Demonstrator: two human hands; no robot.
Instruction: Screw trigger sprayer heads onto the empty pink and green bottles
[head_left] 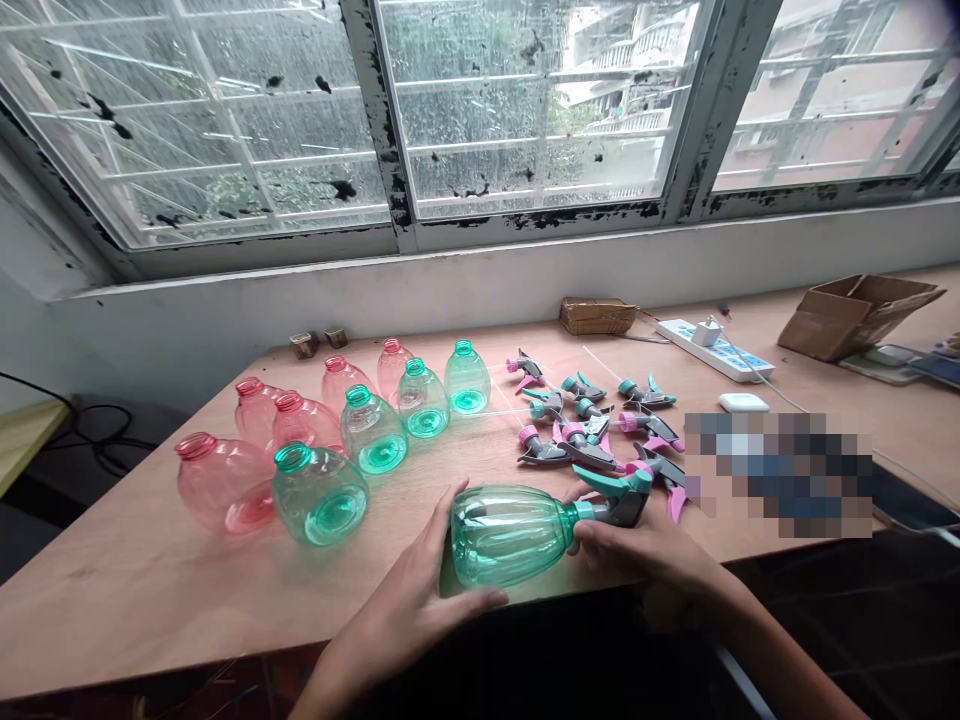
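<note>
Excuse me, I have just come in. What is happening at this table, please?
A person holds a green bottle on its side at the table's near edge. The left hand cups its base end; the right hand grips near the neck, where a spray head sits; how tightly it is fixed cannot be told. To the left stand pink bottles and other green bottles, all without spray heads. Loose spray heads lie beyond the right hand.

It looks like a plain indoor workroom, shown by the wooden table (112,612) with bottles (374,440) lined up on its left part, spray heads (587,447) heaped on its middle, a power strip (739,361) and open cardboard box (821,325) on its right, and worn, flaking window frames (389,130) behind it.
</note>
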